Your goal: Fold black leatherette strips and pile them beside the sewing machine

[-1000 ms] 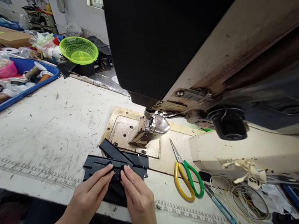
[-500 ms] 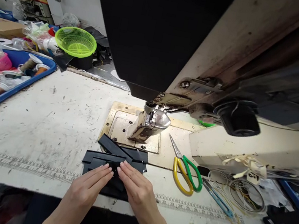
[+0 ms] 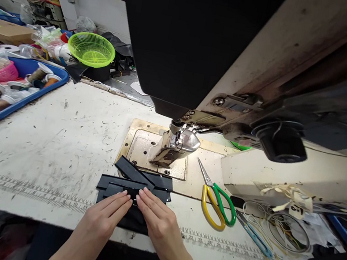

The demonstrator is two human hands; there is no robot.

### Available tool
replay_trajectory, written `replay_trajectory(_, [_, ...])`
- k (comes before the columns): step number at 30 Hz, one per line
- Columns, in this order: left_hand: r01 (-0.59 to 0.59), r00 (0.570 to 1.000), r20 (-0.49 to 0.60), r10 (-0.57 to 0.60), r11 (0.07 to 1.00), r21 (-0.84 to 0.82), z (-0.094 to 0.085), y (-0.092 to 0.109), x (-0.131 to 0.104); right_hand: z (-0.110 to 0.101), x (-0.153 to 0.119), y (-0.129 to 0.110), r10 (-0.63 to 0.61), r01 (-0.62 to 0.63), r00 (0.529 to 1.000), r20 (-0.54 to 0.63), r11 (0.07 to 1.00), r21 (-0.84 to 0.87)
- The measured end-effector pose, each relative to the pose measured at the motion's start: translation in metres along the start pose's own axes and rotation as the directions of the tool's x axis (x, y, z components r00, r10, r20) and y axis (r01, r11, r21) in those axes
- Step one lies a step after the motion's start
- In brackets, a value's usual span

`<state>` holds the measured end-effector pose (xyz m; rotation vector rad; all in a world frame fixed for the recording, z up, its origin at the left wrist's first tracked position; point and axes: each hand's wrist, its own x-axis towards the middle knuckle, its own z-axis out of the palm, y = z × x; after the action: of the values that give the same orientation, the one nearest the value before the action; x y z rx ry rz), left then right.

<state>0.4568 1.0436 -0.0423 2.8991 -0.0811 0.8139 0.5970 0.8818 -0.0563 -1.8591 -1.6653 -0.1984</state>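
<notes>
Several flat black strips, smooth and leather-like, lie overlapping near the table's front edge. On this pile, my left hand and my right hand face each other with fingertips close together. Each hand has its fingers pressed together, closed on a small dark black piece atop the strips. Both thumbs are hidden, and so is part of the piece under my fingers. Just beyond the strips stands the sewing machine's metal post, below the needle area.
Yellow-and-green-handled scissors lie right of the strips, with blue thread snips beyond. A printed ruler scale runs along the front edge. At left sits a blue tray of thread spools. The machine head hangs overhead.
The view has shifted slightly. My hands stay at nearly the same spot on the black strips, with only a slight movement of the fingertips around the small piece.
</notes>
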Motion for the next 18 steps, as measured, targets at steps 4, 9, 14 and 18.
replay_trajectory(4, [-0.012,0.999,0.032,0.011,0.999,0.034,0.003,0.002,-0.003,-0.001,0.002,-0.002,-0.005,0.007,0.999,0.044,0.999,-0.046])
replay_trajectory(9, [-0.021,0.998,0.068,0.015,0.996,0.082,0.015,0.009,-0.012,-0.007,0.002,-0.011,0.021,-0.005,0.993,0.119,0.991,-0.131])
replay_trajectory(14, [-0.004,0.992,0.129,0.005,1.000,-0.002,0.012,0.012,-0.014,-0.007,-0.002,-0.024,0.083,-0.041,0.977,0.197,0.977,-0.207])
replay_trajectory(18, [0.033,0.989,0.146,-0.019,0.995,-0.094,0.005,-0.001,-0.004,-0.007,0.000,-0.023,0.165,-0.161,0.974,0.153,0.986,-0.040])
